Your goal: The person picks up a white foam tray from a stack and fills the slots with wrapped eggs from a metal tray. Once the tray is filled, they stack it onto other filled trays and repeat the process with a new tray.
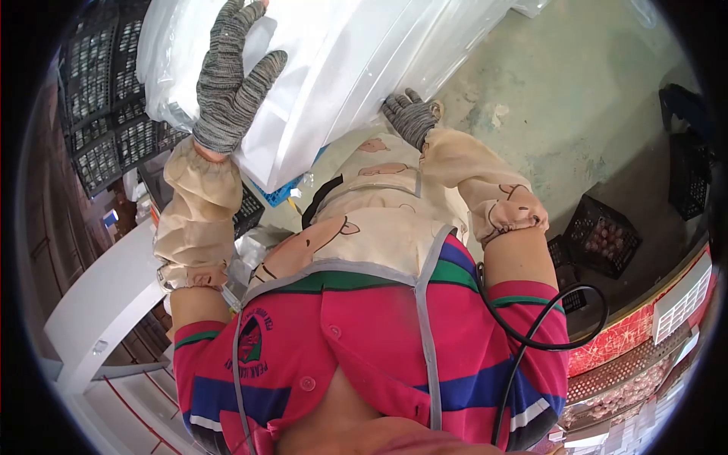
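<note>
A tall stack of white, foam-like boxes (322, 91), with clear plastic film over parts of it, stands in front of me. My left hand (235, 91), in a grey knitted glove, lies on the white stack at its upper left with thumb and fingers spread. My right hand (412, 117), gloved the same way, rests against the stack's right side, close to the edge by the floor. Its fingers are apart and hold nothing. A blue crate (282, 192) shows partly from under the stack; the rest of it is hidden.
Black slatted crates (98, 91) are piled at the left. On the right, a black crate (607, 236) of reddish round produce stands on the greenish floor (523, 114). A black cable (565, 345) loops beside my right arm. A white curved structure (98, 303) is at lower left.
</note>
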Demonstrator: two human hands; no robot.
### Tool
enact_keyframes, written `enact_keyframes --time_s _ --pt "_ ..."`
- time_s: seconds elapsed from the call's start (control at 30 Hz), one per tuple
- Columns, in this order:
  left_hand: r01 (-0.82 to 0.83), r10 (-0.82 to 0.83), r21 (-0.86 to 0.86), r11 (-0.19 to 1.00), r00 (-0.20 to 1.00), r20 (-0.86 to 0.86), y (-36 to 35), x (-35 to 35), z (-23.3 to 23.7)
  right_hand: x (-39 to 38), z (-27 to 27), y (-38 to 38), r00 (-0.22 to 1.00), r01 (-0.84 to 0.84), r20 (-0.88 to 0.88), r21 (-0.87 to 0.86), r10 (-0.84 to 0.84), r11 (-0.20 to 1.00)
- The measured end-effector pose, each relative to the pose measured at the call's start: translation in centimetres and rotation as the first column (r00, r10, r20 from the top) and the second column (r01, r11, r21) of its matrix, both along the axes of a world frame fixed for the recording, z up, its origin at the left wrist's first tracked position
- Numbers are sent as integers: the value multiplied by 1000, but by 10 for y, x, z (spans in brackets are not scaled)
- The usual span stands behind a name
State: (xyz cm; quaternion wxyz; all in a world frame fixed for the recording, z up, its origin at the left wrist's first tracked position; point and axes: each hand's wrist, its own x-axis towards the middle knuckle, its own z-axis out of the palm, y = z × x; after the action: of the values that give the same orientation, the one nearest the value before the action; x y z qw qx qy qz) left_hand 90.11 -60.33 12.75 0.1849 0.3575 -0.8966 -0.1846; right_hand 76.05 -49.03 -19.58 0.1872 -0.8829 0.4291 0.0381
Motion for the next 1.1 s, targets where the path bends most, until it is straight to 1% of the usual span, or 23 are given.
enact_keyframes --time_s 0.03,0.1,0.13,0.2,0.23,0.3,0.33,0.37,0.4,0.43,0.47,0.5,0.57,0.6,0.63,0.67,0.7,0.73,0.8,0.93,1.0,1.03,1.1 --pt "9 -9 -2 1000 1000 3 -1 2 0 0 -6 4 1000 1 -1 -1 -1 1000" --pt "-18 18 18 1000 1000 -3 0 2 1 -4 -15 15 995 58 84 -57 -53 997" --pt "-36 36 2 999 999 37 0 -1 4 -2 -15 21 995 62 84 -57 -57 996" --pt "-54 56 -22 998 996 70 0 -6 7 0 -14 29 971 216 119 -58 -208 975" --pt "-55 55 -2 999 996 65 0 -6 7 5 -16 37 971 217 118 -54 -209 975" --pt "-46 45 13 999 998 53 -1 -6 8 16 -19 43 857 423 330 -12 -395 906" --pt "-6 5 68 998 1000 23 0 -5 10 19 -4 44 763 491 410 136 -500 861" --pt "34 -33 121 992 999 -7 2 -4 12 31 -4 44 762 492 412 134 -500 860" --pt "-42 57 197 980 996 -71 8 -11 11 47 -7 41 480 575 453 484 -751 660" --pt "-37 52 193 980 996 -75 7 -11 10 57 0 36 160 501 351 777 -923 382" --pt "-56 58 112 992 998 -14 2 -11 7 61 5 26 138 558 292 766 -946 318" --pt "-74 72 29 997 996 46 0 -11 6 65 5 23 134 563 299 761 -945 321" --pt "-87 86 33 996 996 39 3 -10 7 76 -3 19 -20 351 174 923 -984 156" --pt "-103 102 42 994 994 36 3 -10 9 83 -3 13 -132 278 129 957 -983 88" --pt "-104 102 34 994 994 33 4 -8 10 83 -7 13 -131 280 137 955 -982 96" --pt "-78 77 15 997 996 46 4 -6 11 79 -12 14 -315 -20 -80 997 -946 -78" --pt "-52 52 -3 999 997 60 4 -5 11 71 -1 14 -412 -343 -332 919 -849 -192" --pt "-50 51 -9 999 997 58 7 -7 12 63 4 17 -414 -342 -326 921 -850 -186" --pt "-51 63 -87 995 988 140 9 -11 17 49 11 18 -315 -500 -341 853 -886 -151" --pt "-48 68 -114 992 982 177 16 -21 22 41 19 23 -289 -458 -272 881 -918 -117" --pt "-60 65 -37 997 989 136 19 -25 25 41 22 25 -257 -387 -198 918 -946 -87" --pt "-62 67 -35 997 988 142 18 -23 26 45 19 23 -254 -392 -202 915 -946 -91" --pt "-68 77 -50 996 974 212 17 -20 27 52 12 16 -258 -536 -265 840 -929 -91"
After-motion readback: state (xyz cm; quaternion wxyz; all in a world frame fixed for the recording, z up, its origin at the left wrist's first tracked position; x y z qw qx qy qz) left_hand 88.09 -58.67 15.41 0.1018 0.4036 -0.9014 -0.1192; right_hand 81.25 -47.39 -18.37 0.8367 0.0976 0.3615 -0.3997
